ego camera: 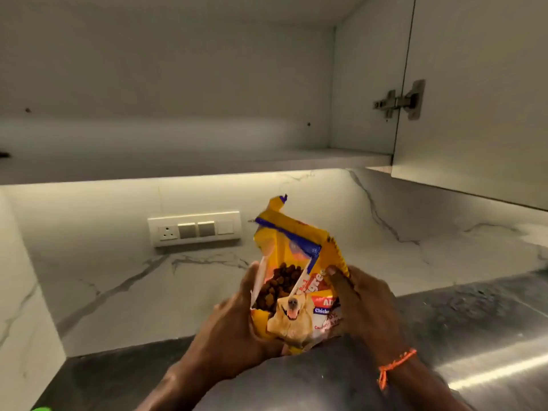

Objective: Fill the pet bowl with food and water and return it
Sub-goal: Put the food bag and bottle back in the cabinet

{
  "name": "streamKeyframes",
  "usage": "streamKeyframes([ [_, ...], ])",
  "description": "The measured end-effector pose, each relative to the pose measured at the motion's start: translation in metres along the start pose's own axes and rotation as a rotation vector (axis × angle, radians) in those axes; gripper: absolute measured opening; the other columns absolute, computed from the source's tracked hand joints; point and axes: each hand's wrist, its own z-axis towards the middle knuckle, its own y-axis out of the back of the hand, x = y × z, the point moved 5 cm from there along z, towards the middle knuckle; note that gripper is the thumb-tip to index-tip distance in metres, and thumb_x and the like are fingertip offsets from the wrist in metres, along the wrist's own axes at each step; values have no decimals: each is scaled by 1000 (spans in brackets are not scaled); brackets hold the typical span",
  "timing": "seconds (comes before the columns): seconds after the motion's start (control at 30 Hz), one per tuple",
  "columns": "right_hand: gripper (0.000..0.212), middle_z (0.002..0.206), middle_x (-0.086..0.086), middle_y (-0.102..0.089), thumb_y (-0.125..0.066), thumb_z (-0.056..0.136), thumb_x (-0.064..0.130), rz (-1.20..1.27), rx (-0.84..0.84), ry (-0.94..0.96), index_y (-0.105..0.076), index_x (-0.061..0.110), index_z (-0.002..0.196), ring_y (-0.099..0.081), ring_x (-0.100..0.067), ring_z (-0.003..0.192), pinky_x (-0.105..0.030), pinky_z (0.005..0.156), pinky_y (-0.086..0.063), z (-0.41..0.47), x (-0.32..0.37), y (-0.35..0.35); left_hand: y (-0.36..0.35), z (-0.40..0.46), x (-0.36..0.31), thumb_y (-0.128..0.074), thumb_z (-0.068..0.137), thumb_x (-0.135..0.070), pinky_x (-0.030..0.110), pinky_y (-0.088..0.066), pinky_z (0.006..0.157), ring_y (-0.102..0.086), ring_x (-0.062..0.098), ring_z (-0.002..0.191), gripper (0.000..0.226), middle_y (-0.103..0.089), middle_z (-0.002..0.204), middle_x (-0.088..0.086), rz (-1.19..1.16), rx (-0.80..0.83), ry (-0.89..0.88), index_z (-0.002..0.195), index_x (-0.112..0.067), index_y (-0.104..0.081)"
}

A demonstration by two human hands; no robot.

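A yellow dog food bag (296,256) with a dog's picture and a blue strip is held upright over the dark counter. Its top is torn open and brown kibble (278,284) shows inside. My left hand (234,327) grips the bag's left side and bottom. My right hand (360,301), with an orange thread on its wrist, grips the right edge. No pet bowl can be seen in this view.
An open wall cabinet (178,137) with a bare shelf hangs above; its door (474,93) stands open at right. A switch plate (194,229) sits on the marble backsplash. The dark counter (474,336) runs below. A green sliver (41,408) shows at bottom left.
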Motion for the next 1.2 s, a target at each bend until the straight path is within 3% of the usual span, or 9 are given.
streamKeyframes([
  [0.1, 45, 65, 11, -68, -42, 98, 57, 81, -114, 146, -64, 26, 73, -62, -4, 62, -32, 61, -49, 25, 51, 32, 51, 10, -34, -86, 48, -79, 41, -54, 105, -64, 8, 122, 146, -60, 144, -18, -10, -69, -32, 156, -59, 10],
  [0.23, 43, 65, 8, -67, -47, 99, 49, 241, -219, 280, -64, 22, 71, -64, -7, 63, -32, 60, -48, 61, 112, 72, 113, 24, -84, -92, 45, -72, 43, -50, 111, -57, 12, 133, 145, -51, 152, -22, -10, -132, -89, 157, -57, -2],
  [0.33, 42, 74, -6, -72, -52, 96, 46, 366, -273, 311, -69, 10, 80, -68, -29, 74, -51, 71, -55, 95, 146, 99, 158, 39, -119, -97, 38, -64, 39, -55, 104, -63, 9, 126, 143, -60, 143, -19, -28, -196, -137, 158, -49, -19],
  [0.5, 45, 79, -15, -72, -56, 86, 45, 365, -341, 300, -69, 2, 83, -69, -39, 79, -57, 75, -57, 165, 193, 129, 210, 81, -160, -102, 50, -44, 48, -66, 67, -75, 16, 100, 95, -73, 118, -13, -129, -130, -213, 130, -44, -52],
  [0.7, 33, 75, -8, -68, -53, 87, 37, 255, -384, 268, -64, 12, 69, -68, -37, 84, -43, 72, -54, 247, 220, 134, 247, 164, -168, -98, 58, -42, 37, -64, 60, -77, 12, 96, 79, -76, 109, -15, -152, -72, -230, 124, -39, -54],
  [0.83, 33, 96, -17, -73, -53, 87, 33, 190, -371, 181, -72, 7, 89, -68, -40, 93, -46, 83, -56, 302, 214, 117, 253, 226, -154, -95, 70, -33, 38, -64, 60, -78, 12, 94, 59, -79, 105, -13, -145, -9, -236, 119, -36, -61],
  [1.0, 35, 107, -23, -72, -53, 90, 31, 108, -341, 84, -74, 4, 99, -67, -41, 98, -36, 75, -46, 366, 192, 82, 244, 299, -121, -94, 74, -25, 54, -65, 71, -76, 23, 102, 68, -73, 120, 0, -148, 19, -188, 124, -31, -48],
  [1.13, 35, 117, -25, -71, -53, 95, 28, 72, -291, -4, -75, 3, 105, -66, -42, 106, -32, 76, -40, 403, 163, 47, 227, 345, -99, -92, 77, -20, 57, -64, 75, -71, 23, 100, 97, -61, 120, 4, -65, 24, -90, 148, -15, -26],
  [1.2, 38, 122, -26, -69, -53, 98, 30, 46, -241, -39, -74, 1, 110, -65, -43, 111, -31, 77, -39, 414, 143, 29, 215, 361, -94, -89, 81, -24, 56, -64, 76, -69, 24, 97, 118, -57, 117, 4, 47, 25, -51, 160, -10, -3],
])
